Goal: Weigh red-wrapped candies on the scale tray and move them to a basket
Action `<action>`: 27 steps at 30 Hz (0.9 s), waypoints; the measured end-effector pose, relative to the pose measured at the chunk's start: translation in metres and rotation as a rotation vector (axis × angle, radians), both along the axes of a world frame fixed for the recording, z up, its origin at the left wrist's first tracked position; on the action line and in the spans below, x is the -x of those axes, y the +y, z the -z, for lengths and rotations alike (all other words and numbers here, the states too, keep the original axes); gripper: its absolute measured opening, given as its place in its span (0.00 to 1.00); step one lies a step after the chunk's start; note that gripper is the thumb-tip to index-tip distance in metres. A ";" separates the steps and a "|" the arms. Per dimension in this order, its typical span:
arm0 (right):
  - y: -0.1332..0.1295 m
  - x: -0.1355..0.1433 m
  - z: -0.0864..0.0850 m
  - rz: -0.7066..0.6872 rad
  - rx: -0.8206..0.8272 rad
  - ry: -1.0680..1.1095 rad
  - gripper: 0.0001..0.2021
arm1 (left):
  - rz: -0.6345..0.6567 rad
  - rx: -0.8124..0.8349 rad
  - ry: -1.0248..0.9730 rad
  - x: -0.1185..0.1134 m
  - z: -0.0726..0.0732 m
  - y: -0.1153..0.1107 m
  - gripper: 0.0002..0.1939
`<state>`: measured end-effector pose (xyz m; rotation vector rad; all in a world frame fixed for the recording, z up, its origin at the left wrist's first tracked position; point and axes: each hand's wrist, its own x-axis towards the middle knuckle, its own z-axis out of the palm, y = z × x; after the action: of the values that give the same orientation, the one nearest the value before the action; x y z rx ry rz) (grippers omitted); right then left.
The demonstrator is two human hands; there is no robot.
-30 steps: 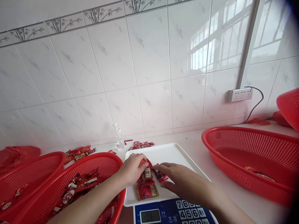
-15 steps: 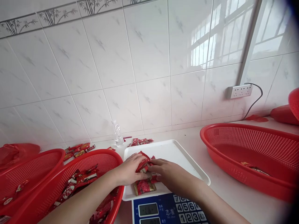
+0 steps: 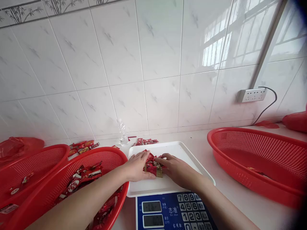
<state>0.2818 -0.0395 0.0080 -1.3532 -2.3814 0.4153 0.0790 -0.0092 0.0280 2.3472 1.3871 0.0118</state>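
Note:
Several red and gold candy packets lie in a small pile on the white tray of a blue scale. My left hand touches the pile's left side, thumb stretched beneath it and fingers over its upper edge. From the right, my right hand rests against the same packets with its fingers curved over them. The packets sit between both hands, partly covered by the fingers. Both hands have their fingers apart.
A red basket of packets stands left of the tray, another beyond it. At right is a large red basket with a few packets. A clear bottle and loose packets are by the wall.
Both hands have drawn closer around the packets, and the gold-edged packet has moved up the tray into the pile. The view has shifted slightly, showing more of the scale.

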 end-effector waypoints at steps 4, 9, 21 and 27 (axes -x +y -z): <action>0.001 -0.001 -0.002 0.026 0.006 0.009 0.19 | 0.033 0.025 0.035 -0.002 -0.003 0.002 0.55; -0.001 -0.002 -0.009 0.019 -0.006 0.055 0.21 | -0.032 -0.126 0.088 -0.009 0.002 0.005 0.40; -0.009 0.001 -0.008 -0.066 0.035 -0.052 0.24 | 0.058 0.032 0.100 -0.001 -0.011 0.006 0.52; -0.001 -0.004 -0.004 0.040 0.004 -0.051 0.21 | 0.172 0.091 0.074 0.003 -0.019 -0.001 0.53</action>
<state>0.2856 -0.0408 0.0122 -1.4270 -2.3908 0.3788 0.0758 -0.0105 0.0471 2.4035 1.1873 -0.1850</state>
